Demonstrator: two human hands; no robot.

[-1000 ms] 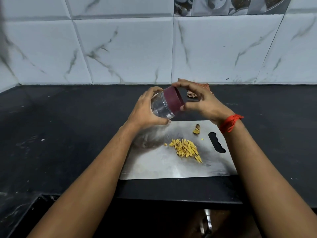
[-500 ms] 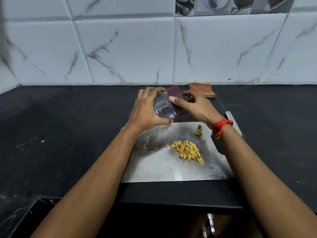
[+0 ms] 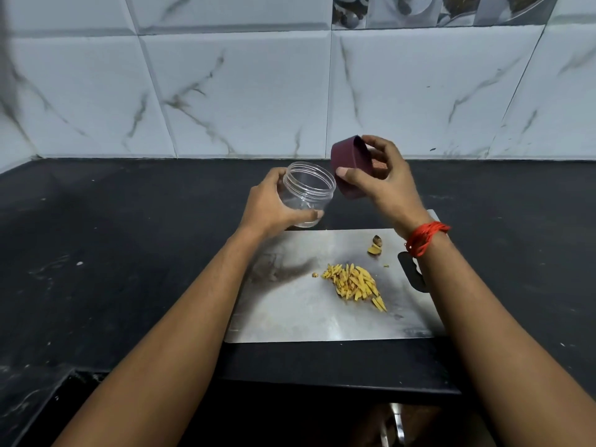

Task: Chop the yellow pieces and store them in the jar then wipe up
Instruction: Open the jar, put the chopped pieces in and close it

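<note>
My left hand (image 3: pixel 271 208) grips a clear plastic jar (image 3: pixel 306 193), held above the counter with its open mouth tilted up and to the right. Just right of it, my right hand (image 3: pixel 383 185) holds the jar's maroon lid (image 3: pixel 346 164), lifted clear of the jar. The jar looks empty. A pile of chopped yellow strips (image 3: pixel 353 283) lies on the steel cutting board (image 3: pixel 290 317) below both hands. Two small leftover end pieces (image 3: pixel 375 246) sit near the board's far right corner.
A knife with a black handle (image 3: pixel 412 274) lies along the board's right edge, partly hidden by my right forearm. The board sits on a black stone counter (image 3: pixel 113 237) backed by white marbled tiles. A dark sink recess (image 3: pixel 29 411) opens at the lower left.
The lid has come off the jar: my right hand lifted it up and to the right, while my left hand turned the jar mouth-up. The cloth at the back is now hidden behind my right hand.
</note>
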